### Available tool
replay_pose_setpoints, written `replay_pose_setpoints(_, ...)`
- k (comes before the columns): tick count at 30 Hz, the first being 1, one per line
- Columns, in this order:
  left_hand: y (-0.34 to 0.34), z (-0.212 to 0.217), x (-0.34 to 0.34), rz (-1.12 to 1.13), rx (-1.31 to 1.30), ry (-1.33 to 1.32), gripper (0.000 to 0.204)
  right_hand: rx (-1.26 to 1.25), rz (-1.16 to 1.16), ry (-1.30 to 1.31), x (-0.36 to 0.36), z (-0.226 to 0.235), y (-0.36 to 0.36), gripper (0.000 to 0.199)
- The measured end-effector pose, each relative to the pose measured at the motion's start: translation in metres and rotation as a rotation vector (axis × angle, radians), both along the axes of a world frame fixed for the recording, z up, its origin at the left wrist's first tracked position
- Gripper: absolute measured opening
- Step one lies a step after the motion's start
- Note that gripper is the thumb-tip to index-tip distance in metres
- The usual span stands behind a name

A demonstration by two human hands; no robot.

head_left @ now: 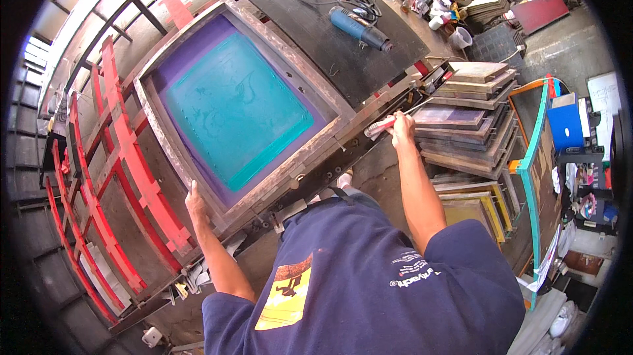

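Note:
In front of me lies a screen printing frame (318, 138), worn and wooden-looking, tilted in view. Its mesh is purple at the margins, with a large teal area (237, 108) marked by darker streaks. My left hand (196, 203) grips the frame's near left edge, thumb on top and the other fingers mostly hidden. Off the frame's right corner, my right hand (402, 129) is closed around a small red and white brush (378, 127). The brush is held in the air, apart from the mesh.
A blue heat gun (359, 28) and its coiled cable rest on a black board (389, 68) beyond the frame. Stacked screens (461, 127) stand at right, beside a turquoise-edged rack (535, 137). Red metal rails (142, 150) run along the left. Bottles and tubs (428, 2) clutter the far floor.

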State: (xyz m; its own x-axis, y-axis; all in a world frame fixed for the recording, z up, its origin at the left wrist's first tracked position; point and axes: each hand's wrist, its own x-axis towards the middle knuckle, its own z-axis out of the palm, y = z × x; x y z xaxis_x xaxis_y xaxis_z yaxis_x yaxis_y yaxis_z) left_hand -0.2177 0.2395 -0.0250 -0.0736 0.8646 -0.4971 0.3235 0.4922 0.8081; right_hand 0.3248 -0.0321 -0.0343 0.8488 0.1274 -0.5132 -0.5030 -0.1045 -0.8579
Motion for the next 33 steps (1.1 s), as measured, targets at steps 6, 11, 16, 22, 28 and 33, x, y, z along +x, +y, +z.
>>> replay_pose_setpoints(6,-0.002,0.004,0.006,0.007,0.045,-0.061,0.049,-0.354,0.213,-0.024,0.010,0.014,0.004,0.025)
replay_pose_setpoints(11,0.002,-0.008,-0.011,-0.042,0.007,0.014,0.052,-0.716,0.371,-0.769,-0.018,0.057,0.019,0.036)
replay_pose_setpoints(16,0.012,-0.019,0.000,0.034,-0.014,0.089,0.066,-0.541,0.803,-0.618,-0.034,0.016,0.106,0.062)
replay_pose_setpoints(22,0.004,0.024,0.024,0.286,0.107,-0.096,0.046,-0.767,0.952,-0.381,-0.050,0.048,0.141,0.095)
replay_pose_setpoints(28,-0.008,0.043,0.022,0.195,0.378,-0.312,0.056,-0.598,0.808,-0.554,-0.039,0.063,0.121,0.094)
replay_pose_setpoints(33,-0.016,0.135,0.078,0.163,0.375,-0.431,0.053,-0.386,0.588,-0.641,-0.019,0.098,0.070,0.081)
